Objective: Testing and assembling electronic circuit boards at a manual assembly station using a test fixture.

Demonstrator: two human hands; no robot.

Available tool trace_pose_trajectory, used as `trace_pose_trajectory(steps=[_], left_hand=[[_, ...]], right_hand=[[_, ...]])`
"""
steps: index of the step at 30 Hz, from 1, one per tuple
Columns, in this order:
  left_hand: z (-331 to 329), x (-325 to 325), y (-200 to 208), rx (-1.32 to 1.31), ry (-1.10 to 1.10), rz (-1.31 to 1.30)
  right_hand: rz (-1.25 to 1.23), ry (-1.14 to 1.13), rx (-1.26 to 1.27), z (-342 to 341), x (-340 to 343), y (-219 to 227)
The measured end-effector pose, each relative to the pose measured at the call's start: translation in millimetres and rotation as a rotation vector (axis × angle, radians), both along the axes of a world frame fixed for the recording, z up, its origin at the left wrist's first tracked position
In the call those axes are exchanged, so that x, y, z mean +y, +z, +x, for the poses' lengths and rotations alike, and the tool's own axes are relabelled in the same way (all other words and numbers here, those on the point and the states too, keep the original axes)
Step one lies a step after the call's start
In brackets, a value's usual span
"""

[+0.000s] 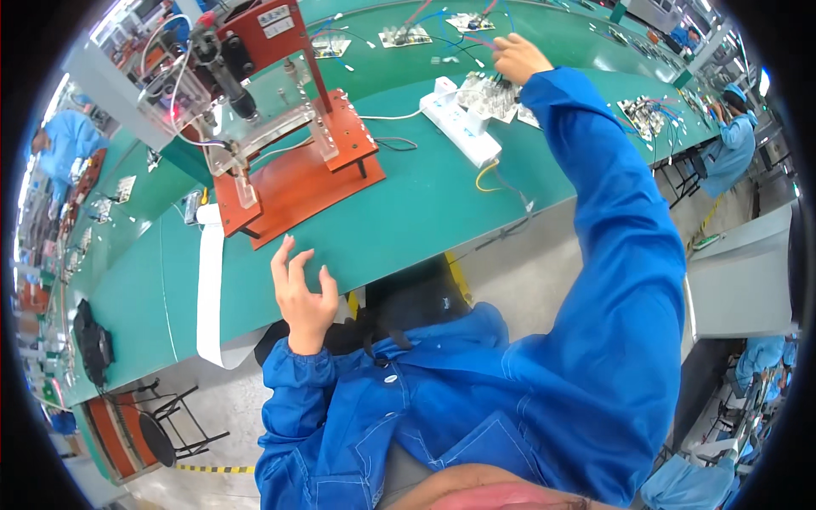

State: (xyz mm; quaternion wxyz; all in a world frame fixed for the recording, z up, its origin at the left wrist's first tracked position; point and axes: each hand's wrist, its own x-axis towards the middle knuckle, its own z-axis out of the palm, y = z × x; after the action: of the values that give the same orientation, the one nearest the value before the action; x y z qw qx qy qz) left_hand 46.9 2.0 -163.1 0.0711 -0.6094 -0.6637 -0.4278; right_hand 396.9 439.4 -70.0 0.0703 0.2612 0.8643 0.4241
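My left hand (303,293) hovers at the near edge of the green bench, its fingers apart and nothing in them. It is closest to the red-orange base of a test fixture (297,197), which carries clear plastic plates and a black cylinder. My right arm stretches far across the bench. At its end my right hand (518,58) has its fingers curled together above a cluster of white circuit boards (489,98). Thin coloured wires run close to those fingertips, and whatever they pinch is hidden. A white power strip (459,127) lies just left of that cluster.
A long white paper strip (210,289) hangs over the bench's front edge. More wired boards (405,36) lie along the far side, with another wired board (643,116) at right. A co-worker (733,140) sits at the far right. A black stool (159,438) stands lower left.
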Motion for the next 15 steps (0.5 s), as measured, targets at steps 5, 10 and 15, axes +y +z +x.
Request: trace_pose_trajectory(steps=[5,10,15], left_hand=[[-0.2,0.6,1.3,-0.097,-0.059,0.004],[-12.4,-8.2,7.1,-0.150,-0.036,-0.001],[-2.5,-10.3,57.0,-0.010,-0.184,0.197]], right_hand=[[0.278,0.117,0.205,42.6,-23.2,104.0],[0.075,-0.220,0.091,-23.8,-183.4,209.2],[-0.544,0.370,0.744,-23.3,-209.4,156.0]])
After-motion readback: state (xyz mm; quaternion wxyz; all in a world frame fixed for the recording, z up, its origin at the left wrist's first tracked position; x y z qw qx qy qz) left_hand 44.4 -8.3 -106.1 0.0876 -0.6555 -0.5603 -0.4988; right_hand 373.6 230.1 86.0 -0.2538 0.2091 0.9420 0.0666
